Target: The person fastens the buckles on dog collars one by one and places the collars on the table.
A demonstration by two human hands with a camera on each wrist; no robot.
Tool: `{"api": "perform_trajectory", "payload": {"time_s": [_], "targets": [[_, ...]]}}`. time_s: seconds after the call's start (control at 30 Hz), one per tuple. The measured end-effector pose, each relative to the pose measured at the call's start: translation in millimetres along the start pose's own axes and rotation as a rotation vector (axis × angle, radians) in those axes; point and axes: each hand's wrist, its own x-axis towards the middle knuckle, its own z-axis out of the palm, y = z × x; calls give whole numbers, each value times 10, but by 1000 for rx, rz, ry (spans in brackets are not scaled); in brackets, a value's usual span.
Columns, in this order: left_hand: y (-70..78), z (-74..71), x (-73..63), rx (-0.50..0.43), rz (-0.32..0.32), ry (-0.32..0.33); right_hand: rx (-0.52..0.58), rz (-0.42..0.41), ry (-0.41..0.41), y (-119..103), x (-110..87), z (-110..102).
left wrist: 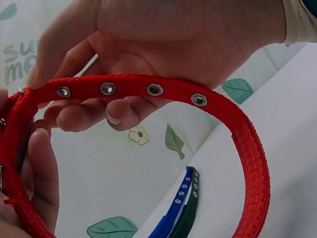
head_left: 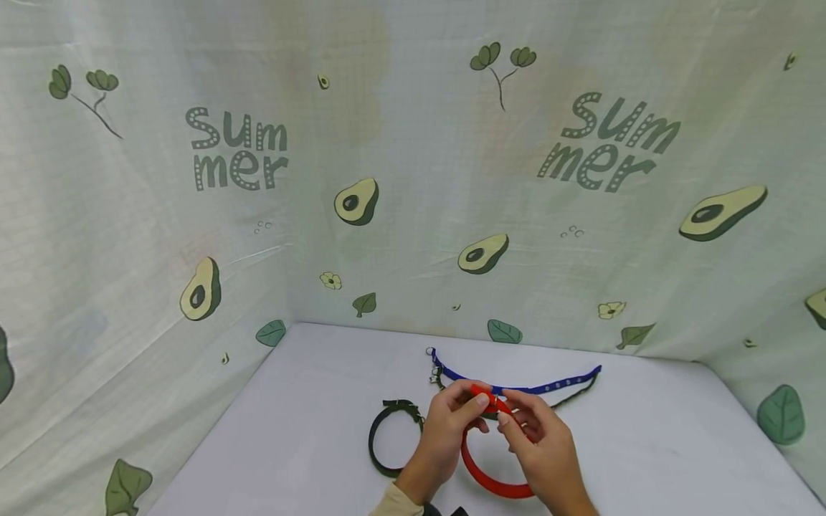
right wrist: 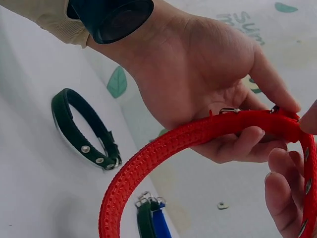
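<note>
- Nearest you, at the bottom of the head view, is the beige sleeve on your left arm; the right wrist view shows a dark device on that wrist.
- On the white table, a round dark green collar sits left of your hands in the head view; your left wrist covers its lower right side.
- Beyond your hands, a blue collar stretches across the centre right, with a second green collar alongside; your hands hide part of them.
- Behind rises a cloth printed with avocados and leaves.
- Your left hand, at lower centre, grasps the red collar at its buckle end, thumb and fingers closed on the band.
- Your right hand, just right of it, pinches the strap beside the buckle.
- The red collar forms a loop at lower centre, curving below your hands; its stretch between them slopes from upper left to lower right.
- In the left wrist view, its holed strap runs nearly level, then bends downward at right.
</note>
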Motion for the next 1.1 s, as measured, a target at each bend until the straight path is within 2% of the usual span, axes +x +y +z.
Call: {"api": "perform_trajectory", "payload": {"time_s": [0.13,0.23,0.5,0.73,1.1], "targets": [[-2,28,-17,35,29,-37,-34,11,-20,-14,11,15],[-6,46,-25,42,34,-43,-70,20,-8,-9,16,33],[-22,54,-20,2,33,10,-86,10,15,1,11,37],[26,69,-37,-32,35,58,-51,70,-3,-17,14,22],[-19,39,-17,-75,16,73,-74,125,-15,-59,18,21]]}}
